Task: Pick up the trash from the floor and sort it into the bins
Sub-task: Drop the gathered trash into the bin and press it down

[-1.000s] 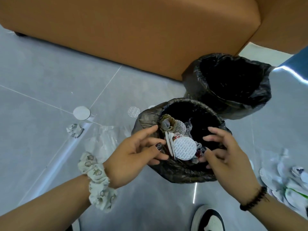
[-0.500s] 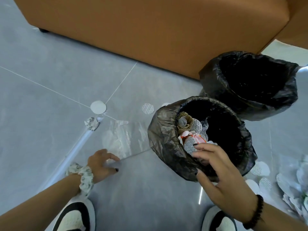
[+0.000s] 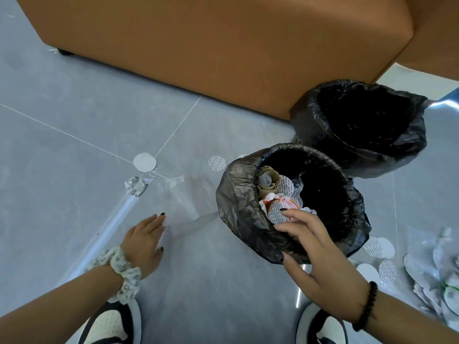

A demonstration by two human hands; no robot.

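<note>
My left hand [image 3: 145, 240] is low on the floor and pinches the near left corner of a clear plastic bag [image 3: 183, 202] between thumb and fingers. A crumpled paper ball [image 3: 135, 186] and two round seal discs [image 3: 144, 162] [image 3: 217, 164] lie beyond it. My right hand [image 3: 318, 254] rests over the near rim of the near black-lined bin [image 3: 238, 207]. Its fingers are straight and spread above the discs, cardboard and wrappers inside, and its thumb is against the outside. The far bin [image 3: 308, 125] looks dark inside.
A brown sofa [image 3: 223, 45] stands right behind the bins. More discs [image 3: 378, 247] and foil wrappers [image 3: 432, 269] lie on the floor at right. My shoes [image 3: 111, 324] [image 3: 320, 328] are at the bottom edge.
My left hand left the bin, dropped to the floor and reached the plastic bag's corner. My right hand stayed at the near bin's rim. The view shifted left.
</note>
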